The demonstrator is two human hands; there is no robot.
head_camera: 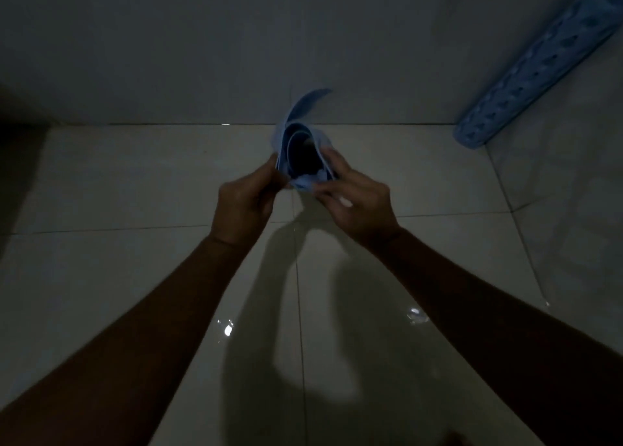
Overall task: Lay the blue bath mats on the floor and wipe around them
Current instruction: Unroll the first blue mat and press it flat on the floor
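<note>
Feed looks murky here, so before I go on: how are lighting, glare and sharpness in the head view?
Head view: dim overall, arms nearly black; the rolled blue mat gripped by the left hand and right hand looks soft; small glare spots on the glossy floor; arm shadows fall below the hands; the second mat at far right is blurred too.

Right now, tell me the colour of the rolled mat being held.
Light blue; the rolled mat shows best in the head view, though the light is dim.
</note>
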